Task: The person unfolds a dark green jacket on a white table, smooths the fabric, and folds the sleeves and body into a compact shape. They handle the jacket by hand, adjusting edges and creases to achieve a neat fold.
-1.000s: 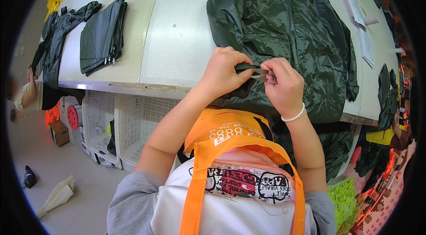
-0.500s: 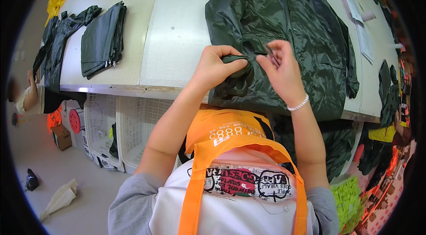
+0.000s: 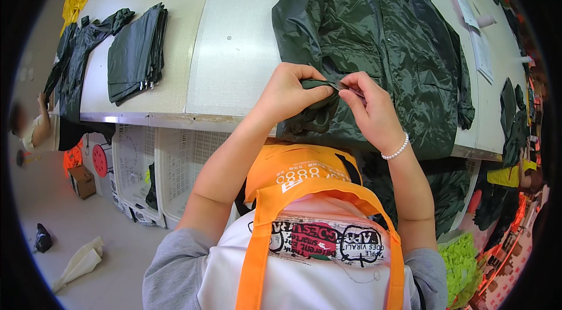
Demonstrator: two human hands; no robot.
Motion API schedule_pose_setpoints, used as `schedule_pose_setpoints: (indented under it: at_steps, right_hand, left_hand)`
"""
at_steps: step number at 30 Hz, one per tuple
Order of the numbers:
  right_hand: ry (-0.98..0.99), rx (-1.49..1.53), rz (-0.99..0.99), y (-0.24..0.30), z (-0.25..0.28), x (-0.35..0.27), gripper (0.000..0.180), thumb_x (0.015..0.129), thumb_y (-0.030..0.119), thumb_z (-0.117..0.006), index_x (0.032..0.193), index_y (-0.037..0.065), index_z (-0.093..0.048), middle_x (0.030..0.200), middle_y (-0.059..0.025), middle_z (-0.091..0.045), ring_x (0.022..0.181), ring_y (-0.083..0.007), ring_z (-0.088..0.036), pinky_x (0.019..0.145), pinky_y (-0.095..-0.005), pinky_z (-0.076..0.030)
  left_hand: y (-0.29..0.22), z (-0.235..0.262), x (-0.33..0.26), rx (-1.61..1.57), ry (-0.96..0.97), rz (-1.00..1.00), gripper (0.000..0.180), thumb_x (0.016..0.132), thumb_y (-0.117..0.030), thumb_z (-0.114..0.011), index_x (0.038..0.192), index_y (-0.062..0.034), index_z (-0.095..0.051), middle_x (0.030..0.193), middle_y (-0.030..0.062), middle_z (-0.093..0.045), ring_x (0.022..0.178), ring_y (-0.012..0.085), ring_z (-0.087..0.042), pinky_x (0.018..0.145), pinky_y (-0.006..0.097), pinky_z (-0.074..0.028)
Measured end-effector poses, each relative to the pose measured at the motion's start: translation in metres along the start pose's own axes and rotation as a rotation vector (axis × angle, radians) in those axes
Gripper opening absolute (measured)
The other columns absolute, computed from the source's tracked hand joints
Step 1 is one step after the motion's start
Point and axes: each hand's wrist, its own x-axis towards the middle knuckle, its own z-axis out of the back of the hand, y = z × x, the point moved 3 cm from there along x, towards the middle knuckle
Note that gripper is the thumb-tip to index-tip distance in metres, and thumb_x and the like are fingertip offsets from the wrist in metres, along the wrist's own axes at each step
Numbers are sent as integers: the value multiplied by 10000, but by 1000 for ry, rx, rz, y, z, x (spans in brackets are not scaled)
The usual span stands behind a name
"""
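Observation:
A dark green, shiny jacket (image 3: 404,46) lies spread on the white table in front of me, its lower edge hanging over the front. My left hand (image 3: 293,92) pinches a gathered fold of the jacket between thumb and fingers. Close beside it, my right hand (image 3: 369,108), with a white bracelet at its wrist, is closed on small thread snips (image 3: 355,94), mostly hidden by the fingers. Their pointed tip reaches the fold at my left thumb. Whether the blades touch a thread cannot be made out.
Left on the table (image 3: 234,70) lies a stack of folded dark green garments (image 3: 136,55), with another dark green garment (image 3: 82,64) beyond. White plastic crates (image 3: 187,155) stand under the table. Papers (image 3: 477,52) lie along the right side. Another person's arm (image 3: 42,125) shows far left.
My right hand has lowered slightly and steadied, bringing the snips' tip to the fold. The left hand keeps its pinch and has shifted only a little.

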Motion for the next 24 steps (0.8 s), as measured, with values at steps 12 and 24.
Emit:
schedule_pose_setpoints:
  at_steps: [12,24]
  right_hand:
    - [60,-32,27,1,-1,8,163,869,141,-620,965,36,-541,842,-111,-608,696,-241,-593,625,-305,-465]
    - [204,678,-213,-50,-23,21,288,773,112,-750,997,28,-588,823,44,-581,719,-11,-480,628,-171,-394]
  left_hand:
    - [-2,6,0,4,35,-12,214,711,-188,-730,792,4,-684,580,10,-583,497,46,-474,461,230,-385]
    - [-12,9,20,-311,39,-25,202,767,-113,-723,922,7,-678,820,35,-661,750,88,-597,666,213,-477]
